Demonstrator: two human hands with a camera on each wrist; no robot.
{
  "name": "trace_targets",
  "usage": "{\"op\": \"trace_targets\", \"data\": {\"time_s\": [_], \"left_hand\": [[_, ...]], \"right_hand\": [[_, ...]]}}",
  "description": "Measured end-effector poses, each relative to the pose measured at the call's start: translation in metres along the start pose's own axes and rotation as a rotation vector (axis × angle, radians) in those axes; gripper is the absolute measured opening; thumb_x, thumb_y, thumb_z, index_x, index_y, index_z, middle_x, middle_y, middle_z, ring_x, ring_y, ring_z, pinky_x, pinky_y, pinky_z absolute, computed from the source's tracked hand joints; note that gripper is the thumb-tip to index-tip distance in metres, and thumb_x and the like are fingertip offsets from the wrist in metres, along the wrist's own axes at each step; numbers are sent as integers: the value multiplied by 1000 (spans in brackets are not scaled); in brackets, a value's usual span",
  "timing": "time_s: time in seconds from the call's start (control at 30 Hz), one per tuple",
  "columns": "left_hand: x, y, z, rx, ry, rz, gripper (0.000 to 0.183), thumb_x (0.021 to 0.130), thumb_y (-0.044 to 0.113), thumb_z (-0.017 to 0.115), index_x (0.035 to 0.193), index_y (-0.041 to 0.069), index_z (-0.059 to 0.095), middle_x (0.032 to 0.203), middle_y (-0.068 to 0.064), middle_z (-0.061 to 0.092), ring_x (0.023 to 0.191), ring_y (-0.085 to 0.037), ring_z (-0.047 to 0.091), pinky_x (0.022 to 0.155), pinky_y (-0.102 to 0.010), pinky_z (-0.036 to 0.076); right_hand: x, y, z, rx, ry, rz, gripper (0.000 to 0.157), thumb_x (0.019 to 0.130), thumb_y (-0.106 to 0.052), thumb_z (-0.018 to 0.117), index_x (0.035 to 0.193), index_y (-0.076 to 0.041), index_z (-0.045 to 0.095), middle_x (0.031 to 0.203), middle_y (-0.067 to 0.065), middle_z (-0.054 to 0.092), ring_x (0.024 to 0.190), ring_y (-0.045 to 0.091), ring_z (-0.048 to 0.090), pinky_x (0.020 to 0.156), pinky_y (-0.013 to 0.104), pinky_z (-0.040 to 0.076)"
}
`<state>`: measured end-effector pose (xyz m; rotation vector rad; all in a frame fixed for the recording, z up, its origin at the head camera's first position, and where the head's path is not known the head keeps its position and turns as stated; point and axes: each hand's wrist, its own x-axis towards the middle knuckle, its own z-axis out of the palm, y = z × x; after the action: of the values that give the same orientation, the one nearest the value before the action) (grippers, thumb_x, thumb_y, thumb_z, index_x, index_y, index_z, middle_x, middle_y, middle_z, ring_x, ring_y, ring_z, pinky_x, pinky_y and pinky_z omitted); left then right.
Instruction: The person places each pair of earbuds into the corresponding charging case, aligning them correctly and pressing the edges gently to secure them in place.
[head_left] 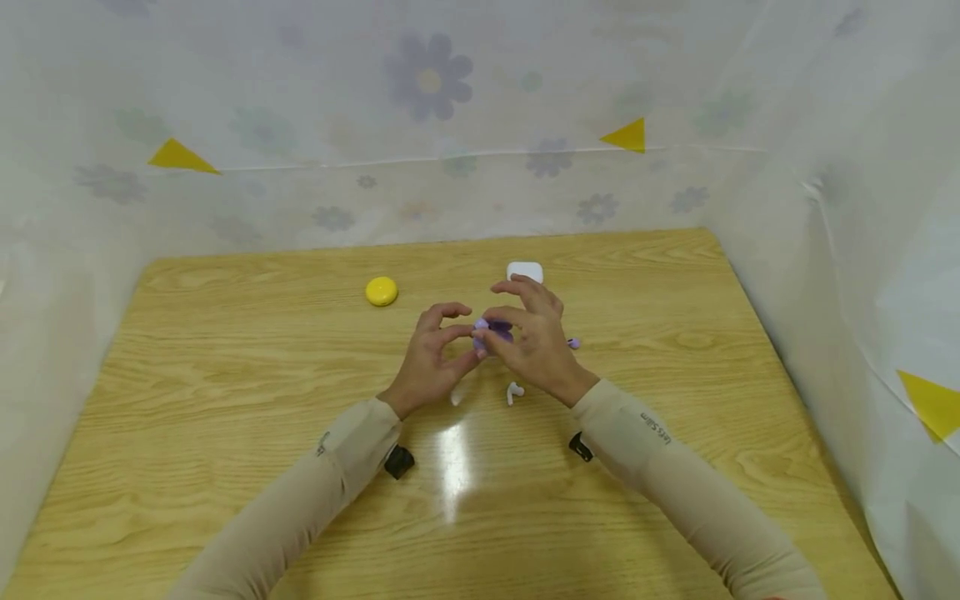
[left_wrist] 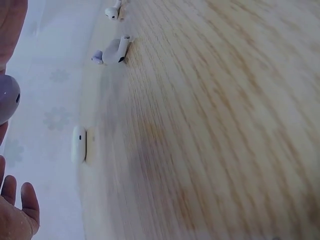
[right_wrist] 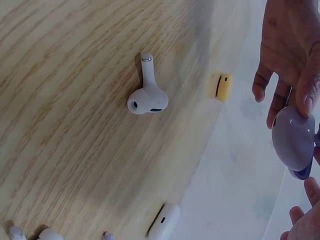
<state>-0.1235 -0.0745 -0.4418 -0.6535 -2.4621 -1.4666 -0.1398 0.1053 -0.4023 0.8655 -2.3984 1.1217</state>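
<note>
A purple earbud case [right_wrist: 293, 139] is held up between both hands, its lid raised and its dark inner side showing. My left hand [head_left: 429, 364] grips the case between thumb and fingers. With thumb and index finger, my right hand [head_left: 542, 342] pinches a small light purple earbud [head_left: 481, 323] at the case, partly covered by the fingertips; its other fingers are raised. Another purple earbud [head_left: 573, 342] lies beside the right hand. On the table below the hands is a white stemmed earbud [head_left: 513, 392], and a second white earbud [head_left: 455, 399] lies to its left.
A closed white earbud case [head_left: 525, 271] sits behind the right hand. Farther left is a round yellow case [head_left: 382, 291]. Wood-grain table [head_left: 247, 358] spreads beneath everything, with flowered white sheeting [head_left: 480, 192] behind it and at both sides.
</note>
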Motion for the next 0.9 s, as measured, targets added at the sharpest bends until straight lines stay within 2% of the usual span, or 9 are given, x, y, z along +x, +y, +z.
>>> {"op": "trace_targets", "data": {"time_s": [0.2,0.53,0.9], "left_hand": [[1,0,0,0,13,-3,23,82,13,74,102,2,72,125,-18,54,121,-34,44,104,-59,35],[1,0,-2,-6,9,-39,23,83,13,73,103,1,72,127,-19,52,122,-35,42,103,-61,34],[1,1,-1,-13,21,-37,24,83,13,73,103,0,72,126,-22,52,121,-36,42,102,-62,34]], "right_hand": [[0,-1,2,3,15,8,16,76,-16,81,85,-5,73,122,16,60,131,36,41,105,65,19],[0,-1,1,-71,20,-64,19,74,-13,82,84,-1,71,120,16,60,129,39,43,102,64,22],[0,2,-1,-81,-59,-104,16,79,-15,77,86,-2,73,122,17,61,128,39,44,100,64,21]]}}
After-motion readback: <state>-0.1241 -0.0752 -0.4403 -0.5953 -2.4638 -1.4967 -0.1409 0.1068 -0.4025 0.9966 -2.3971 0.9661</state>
